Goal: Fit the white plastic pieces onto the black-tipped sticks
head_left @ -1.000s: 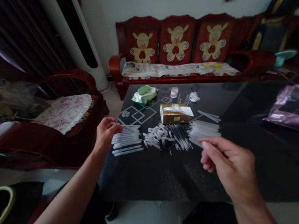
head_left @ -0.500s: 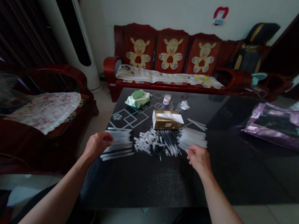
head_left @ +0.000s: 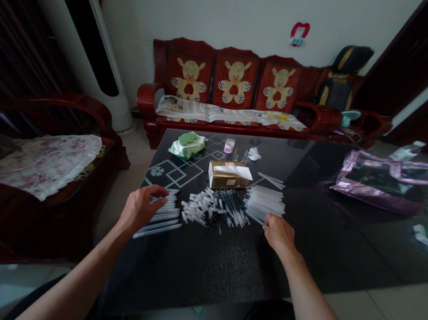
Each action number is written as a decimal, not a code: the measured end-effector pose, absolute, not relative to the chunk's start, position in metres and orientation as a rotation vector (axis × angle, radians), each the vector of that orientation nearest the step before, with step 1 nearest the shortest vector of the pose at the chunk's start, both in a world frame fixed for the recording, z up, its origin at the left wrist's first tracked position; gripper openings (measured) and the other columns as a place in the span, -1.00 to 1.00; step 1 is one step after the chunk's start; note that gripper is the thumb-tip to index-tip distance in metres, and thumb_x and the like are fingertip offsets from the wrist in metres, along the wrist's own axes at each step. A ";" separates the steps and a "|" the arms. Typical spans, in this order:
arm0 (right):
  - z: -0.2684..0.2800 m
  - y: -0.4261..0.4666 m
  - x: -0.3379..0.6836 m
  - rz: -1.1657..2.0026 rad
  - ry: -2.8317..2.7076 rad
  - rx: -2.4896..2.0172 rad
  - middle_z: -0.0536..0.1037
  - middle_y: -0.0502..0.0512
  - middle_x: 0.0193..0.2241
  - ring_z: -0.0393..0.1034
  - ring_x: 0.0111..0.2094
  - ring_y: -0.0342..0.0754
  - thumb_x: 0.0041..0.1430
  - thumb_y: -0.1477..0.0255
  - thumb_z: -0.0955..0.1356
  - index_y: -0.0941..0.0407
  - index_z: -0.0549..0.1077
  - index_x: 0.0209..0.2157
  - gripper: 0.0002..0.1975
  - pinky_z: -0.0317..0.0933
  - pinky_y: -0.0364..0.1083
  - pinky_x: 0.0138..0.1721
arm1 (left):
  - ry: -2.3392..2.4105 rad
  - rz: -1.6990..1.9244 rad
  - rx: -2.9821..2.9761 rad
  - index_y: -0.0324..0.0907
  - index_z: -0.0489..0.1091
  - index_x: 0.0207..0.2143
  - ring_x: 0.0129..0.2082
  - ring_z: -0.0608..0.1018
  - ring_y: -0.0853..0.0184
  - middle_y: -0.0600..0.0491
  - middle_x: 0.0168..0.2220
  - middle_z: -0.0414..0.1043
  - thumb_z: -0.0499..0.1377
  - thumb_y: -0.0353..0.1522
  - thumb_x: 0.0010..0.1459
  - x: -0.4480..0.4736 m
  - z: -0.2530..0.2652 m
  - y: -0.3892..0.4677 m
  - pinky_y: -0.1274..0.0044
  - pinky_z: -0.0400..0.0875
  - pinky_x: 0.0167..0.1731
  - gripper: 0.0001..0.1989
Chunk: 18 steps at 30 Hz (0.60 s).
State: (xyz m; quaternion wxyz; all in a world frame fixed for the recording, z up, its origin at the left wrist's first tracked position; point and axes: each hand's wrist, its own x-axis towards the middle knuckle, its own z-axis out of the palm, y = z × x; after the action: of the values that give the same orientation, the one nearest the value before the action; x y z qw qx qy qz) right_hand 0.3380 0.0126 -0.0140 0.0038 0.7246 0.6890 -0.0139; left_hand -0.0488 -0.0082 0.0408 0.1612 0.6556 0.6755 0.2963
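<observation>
My left hand (head_left: 143,205) hovers at the left end of a row of assembled-looking white pens (head_left: 161,223), thumb and fingers apart with nothing visible between them. My right hand (head_left: 279,233) is at the lower right edge of a stack of translucent white pen barrels (head_left: 265,203). Its fingers are pinched at the end of one barrel, and the fingertips are partly hidden. Between the hands lie a heap of white pen caps (head_left: 200,205), small black pieces (head_left: 212,219) and a bundle of dark pen refills (head_left: 233,207).
Behind the parts stands a gold tissue box (head_left: 231,180). Farther back on the black table (head_left: 194,272) are a green wipes pack (head_left: 188,146), a small white cup (head_left: 229,145) and crumpled tissue (head_left: 254,154). A clear bag with purple trim (head_left: 384,182) lies right.
My left hand's fingers have spread from a closed pinch above the pens. My right hand stays at the barrel stack. The whole view has shifted slightly.
</observation>
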 end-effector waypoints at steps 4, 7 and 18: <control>-0.011 0.013 0.340 -0.033 2.182 2.179 0.57 0.25 -0.30 0.48 -0.26 0.06 0.15 0.48 0.29 0.15 0.47 -0.28 -0.86 0.16 -0.09 -0.35 | 1.622 1.010 1.804 -0.13 0.50 -0.25 -0.33 0.55 0.24 0.04 -0.33 0.55 0.18 -0.26 0.02 -0.013 0.046 -0.010 0.47 0.39 -0.27 -0.76; -0.005 0.009 0.343 -0.044 2.236 2.164 0.57 0.24 -0.33 0.47 -0.30 0.05 0.13 0.51 0.28 0.16 0.47 -0.34 -0.87 0.13 -0.11 -0.37 | 1.337 1.073 1.610 -0.16 0.50 -0.28 -0.40 0.54 0.27 0.01 -0.41 0.52 0.19 -0.23 0.04 0.012 0.031 -0.018 0.51 0.39 -0.39 -0.77; -0.003 -0.037 0.235 -1.224 2.799 1.915 0.41 -0.08 -0.66 0.24 -0.63 -0.21 0.06 0.44 0.31 0.15 0.44 -0.45 -0.90 0.00 -0.23 -0.57 | 0.995 0.920 1.083 -0.28 0.46 -0.22 -0.41 0.57 0.30 -0.09 -0.37 0.51 0.21 -0.12 0.06 0.055 -0.020 -0.046 0.50 0.48 -0.41 -0.60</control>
State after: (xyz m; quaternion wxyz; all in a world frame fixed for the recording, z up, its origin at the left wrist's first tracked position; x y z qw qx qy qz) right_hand 0.2353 -0.0370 -0.0030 -0.2299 0.5170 0.7554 -0.3304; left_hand 0.0554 -0.0460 -0.0203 0.6468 0.4760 0.4376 0.4045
